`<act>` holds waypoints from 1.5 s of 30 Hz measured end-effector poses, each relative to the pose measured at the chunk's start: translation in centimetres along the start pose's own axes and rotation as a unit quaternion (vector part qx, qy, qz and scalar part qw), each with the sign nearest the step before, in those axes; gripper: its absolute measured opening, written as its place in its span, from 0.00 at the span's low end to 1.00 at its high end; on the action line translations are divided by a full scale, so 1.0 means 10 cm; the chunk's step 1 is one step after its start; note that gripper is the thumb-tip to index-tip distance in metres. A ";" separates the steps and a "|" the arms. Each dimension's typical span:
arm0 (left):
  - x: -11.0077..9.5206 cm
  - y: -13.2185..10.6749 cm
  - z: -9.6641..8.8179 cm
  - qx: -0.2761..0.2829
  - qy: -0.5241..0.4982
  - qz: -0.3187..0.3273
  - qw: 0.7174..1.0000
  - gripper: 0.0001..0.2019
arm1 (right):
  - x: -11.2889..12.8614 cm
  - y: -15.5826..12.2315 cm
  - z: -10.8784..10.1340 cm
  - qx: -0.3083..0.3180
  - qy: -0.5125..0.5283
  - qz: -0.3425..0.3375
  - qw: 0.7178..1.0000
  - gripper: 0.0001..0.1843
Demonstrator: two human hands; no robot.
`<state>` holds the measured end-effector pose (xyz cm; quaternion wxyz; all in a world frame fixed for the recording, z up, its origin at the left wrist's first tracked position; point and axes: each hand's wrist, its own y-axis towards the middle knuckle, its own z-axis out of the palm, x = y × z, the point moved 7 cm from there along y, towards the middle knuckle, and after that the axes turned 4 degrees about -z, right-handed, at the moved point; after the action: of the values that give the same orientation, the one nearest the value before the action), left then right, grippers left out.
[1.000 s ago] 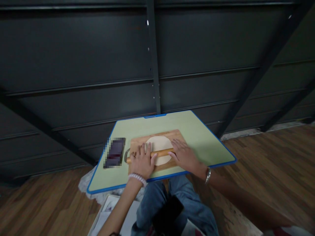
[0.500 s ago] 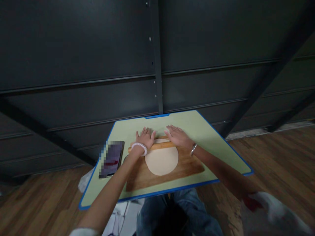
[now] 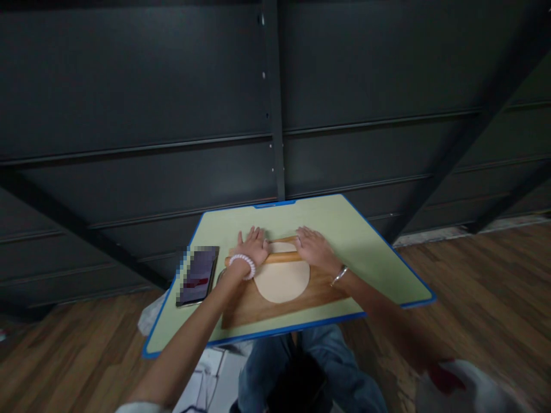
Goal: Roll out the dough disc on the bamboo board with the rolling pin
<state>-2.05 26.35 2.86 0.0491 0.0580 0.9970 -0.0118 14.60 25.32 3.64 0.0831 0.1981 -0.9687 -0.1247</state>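
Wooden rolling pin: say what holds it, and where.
Wooden rolling pin: left hand flat on its left end, right hand on its right end, fingers open.

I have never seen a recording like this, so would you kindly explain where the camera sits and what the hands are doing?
There is no machine: a person works with bare hands, and the single camera sits on their head, looking forward and down, so the arms reach in from below. On the pale green table with a blue rim lies a rectangular wooden board, bearing a round flat sheet of pale dough. The left hand, with a white bead bracelet, and the right hand, with a metal bangle, rest flat and open on a wooden rolling pin across the dough's far part. A dark smartphone lies left of the board.
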 end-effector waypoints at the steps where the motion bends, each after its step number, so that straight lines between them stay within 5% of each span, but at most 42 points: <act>1: -0.02 -0.10 -0.01 -0.009 0.015 0.007 1.000 0.27 | 0.06 -0.10 -0.03 -0.012 -0.005 -0.011 1.000 0.24; 16: -0.15 -1.46 0.03 -0.188 0.050 0.099 0.976 0.29 | 0.72 -1.38 -0.38 -0.107 -0.008 -0.033 0.994 0.24; 24: -0.24 -1.99 0.08 -0.215 0.034 0.104 0.971 0.35 | 0.87 -1.80 -0.31 -0.113 -0.003 -0.054 0.992 0.26; 31: -0.21 -1.64 0.05 -0.177 0.008 0.119 0.977 0.36 | 0.84 -1.50 -0.27 -0.088 0.015 -0.087 0.992 0.30; 36: -0.22 -1.18 0.01 -0.089 -0.008 0.152 0.984 0.33 | 0.77 -0.97 -0.27 -0.067 0.030 -0.152 0.986 0.29; 45: -0.21 -0.23 -0.04 -0.025 0.016 0.107 0.994 0.27 | 0.48 0.01 -0.03 0.002 -0.013 -0.111 0.994 0.23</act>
<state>-0.30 23.88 3.50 0.0359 0.1633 0.9857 0.0190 10.28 23.39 4.48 0.0556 0.3027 -0.9421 -0.1334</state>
